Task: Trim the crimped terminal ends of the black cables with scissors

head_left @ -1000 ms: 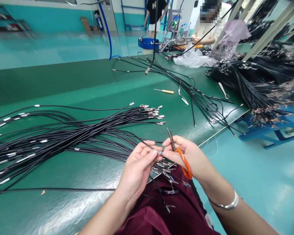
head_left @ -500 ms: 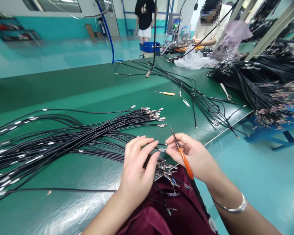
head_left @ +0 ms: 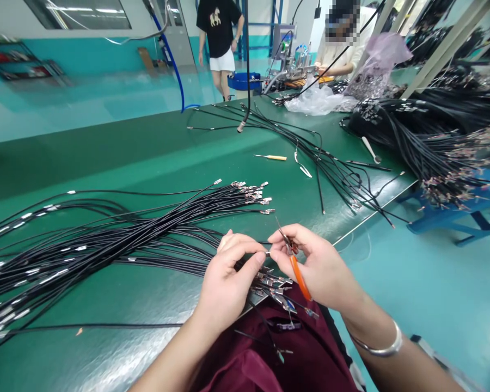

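A thick bundle of black wires (head_left: 106, 239) with metal terminals lies across the green table (head_left: 147, 158). My left hand (head_left: 226, 280) pinches one black wire near its terminal end, at the table's front edge. My right hand (head_left: 316, 267) holds orange-handled scissors (head_left: 296, 267), blades pointing up-left, and its fingertips meet the left hand's at the wire's terminal. More terminal ends (head_left: 275, 283) hang over the table edge under both hands, above a maroon cloth (head_left: 269, 354) on my lap.
A wooden-handled awl (head_left: 271, 157) and loose black wires (head_left: 330, 169) lie mid-table. A large heap of wires (head_left: 433, 130) sits at the right, over a blue stand (head_left: 465, 215). At the far end, a seated person (head_left: 338, 49) works; another person (head_left: 220, 38) stands behind.
My hands have drawn closer together, fingertips now meeting at the wire's terminal. The scissors have tilted lower. The view has shifted slightly; the standing person has walked left.
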Demonstrator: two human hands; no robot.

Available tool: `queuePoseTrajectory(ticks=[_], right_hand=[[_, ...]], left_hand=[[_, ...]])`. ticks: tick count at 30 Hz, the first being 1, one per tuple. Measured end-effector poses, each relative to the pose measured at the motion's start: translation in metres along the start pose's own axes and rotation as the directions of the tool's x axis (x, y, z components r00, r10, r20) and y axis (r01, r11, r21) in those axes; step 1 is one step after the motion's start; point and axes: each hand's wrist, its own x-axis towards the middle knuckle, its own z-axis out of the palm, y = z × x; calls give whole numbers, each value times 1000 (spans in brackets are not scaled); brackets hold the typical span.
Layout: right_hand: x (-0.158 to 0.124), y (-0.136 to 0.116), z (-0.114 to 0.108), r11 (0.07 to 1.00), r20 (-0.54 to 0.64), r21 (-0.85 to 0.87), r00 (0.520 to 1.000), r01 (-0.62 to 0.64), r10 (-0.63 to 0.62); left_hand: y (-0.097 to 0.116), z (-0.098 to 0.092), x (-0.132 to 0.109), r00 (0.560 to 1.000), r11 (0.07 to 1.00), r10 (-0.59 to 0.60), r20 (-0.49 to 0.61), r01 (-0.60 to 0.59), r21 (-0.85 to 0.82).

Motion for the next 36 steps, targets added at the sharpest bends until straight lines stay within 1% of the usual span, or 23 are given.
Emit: queuePoseTrajectory(ticks=[3, 7, 10, 13, 15, 17, 20, 22, 25, 27, 28, 29, 31, 34, 36], right_hand=[[1, 4, 0, 994, 24, 88, 998, -60, 58], [2, 12, -2, 968, 39, 209, 990, -142, 136], [2, 17, -2, 957, 61, 230, 984, -175, 165], [-1, 19, -1, 950, 74, 224, 976, -219, 207], [-4, 20, 0, 943, 77, 219, 968, -251, 240], [-6, 22, 1, 941, 73, 197, 961, -276, 266], [-10, 26, 2, 954, 52, 88, 958, -285, 282], [-12, 29, 3, 966, 32, -55, 967, -252, 254], [-15, 34, 7, 943, 10, -299, 988, -144, 154], [-17, 37, 10, 916, 5, -392, 996, -79, 89], [-18, 38, 11, 910, 8, -410, 997, -62, 71], [-19, 39, 11, 910, 13, -411, 997, -58, 70], [-19, 40, 8, 921, 23, -379, 994, -91, 108], [-16, 43, -4, 947, -5, -254, 980, -194, 200], [-12, 47, -14, 961, -64, -138, 970, -241, 234]], left_hand=[[-4, 3, -2, 1000, 1000, 20, 0, -20, 18], [-8, 8, -6, 992, 991, 109, -59, -103, 85], [-11, 9, -7, 987, 988, 138, -88, -131, 80], [-15, 8, -8, 983, 983, 164, -78, -157, 90], [-20, 7, -9, 981, 978, 187, -52, -181, 103], [-25, 8, -11, 979, 970, 205, -1, -203, 131], [-31, 6, -14, 968, 949, 212, 138, -237, 206], [-31, 3, -13, 961, 936, 193, 200, -241, 256], [-26, -5, -5, 970, 913, 170, 172, -221, 343], [-22, -8, 6, 965, 878, 180, 190, -244, 412], [-21, -7, 13, 956, 855, 181, 231, -269, 444], [-21, -6, 20, 947, 831, 179, 268, -291, 474], [-23, 0, 33, 934, 795, 139, 328, -303, 525], [-28, 10, 47, 934, 788, 86, 346, -276, 550], [-30, 11, 49, 937, 799, 73, 342, -260, 542]])
